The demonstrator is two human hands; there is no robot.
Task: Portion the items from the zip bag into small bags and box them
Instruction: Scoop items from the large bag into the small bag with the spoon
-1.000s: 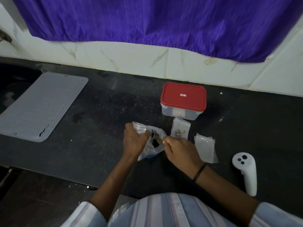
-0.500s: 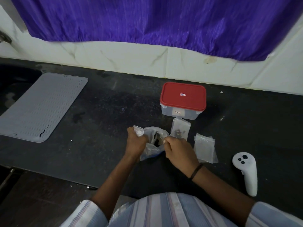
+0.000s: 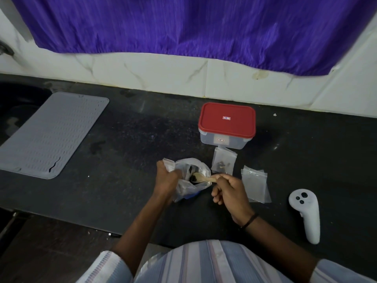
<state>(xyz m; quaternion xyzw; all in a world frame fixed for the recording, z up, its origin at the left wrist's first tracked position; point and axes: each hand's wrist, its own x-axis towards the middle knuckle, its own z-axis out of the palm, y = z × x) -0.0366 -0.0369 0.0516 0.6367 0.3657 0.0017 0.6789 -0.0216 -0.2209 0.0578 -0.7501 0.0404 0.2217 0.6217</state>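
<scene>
A clear zip bag (image 3: 189, 180) with dark bits inside lies on the black counter (image 3: 126, 152). My left hand (image 3: 166, 178) grips its upper left edge and holds its mouth open. My right hand (image 3: 230, 190) pinches the handle of a small wooden spoon (image 3: 204, 178), whose bowl sits in the bag's mouth with dark bits on it. A small bag (image 3: 223, 160) holding a few dark bits lies just right of the zip bag. Further right lie empty small bags (image 3: 255, 183) in a pile. Behind them stands a clear box with a red lid (image 3: 227, 120), closed.
A grey ribbed mat (image 3: 51, 135) lies at the far left of the counter. A white hand controller (image 3: 306, 213) rests at the right near the front edge. White tiles and a purple curtain (image 3: 183, 23) back the counter.
My right hand has drawn back to the right, so the wooden spoon now shows at the bag's mouth with dark bits on it. My left hand holds the bag as before.
</scene>
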